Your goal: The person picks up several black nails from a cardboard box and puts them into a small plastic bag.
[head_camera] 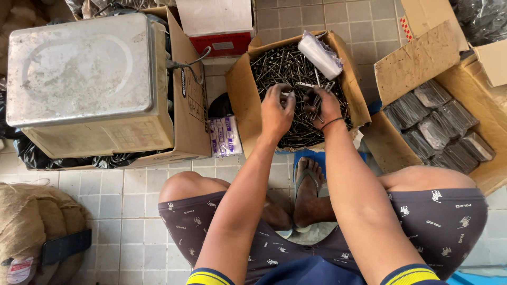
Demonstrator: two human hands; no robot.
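An open cardboard box in front of me is full of loose dark nails. Both hands are over its near half. My left hand is closed on a bunch of nails, fingers curled down into the pile. My right hand also grips a bundle of nails that sticks out above the fingers; a thin dark band circles its wrist. A roll of clear plastic bags lies on the nails at the box's far right corner.
A metal scale sits on a cardboard box at left. At right, another cardboard box holds several plastic-wrapped packs of nails. A small printed packet lies on the tiled floor. A burlap sack sits at lower left.
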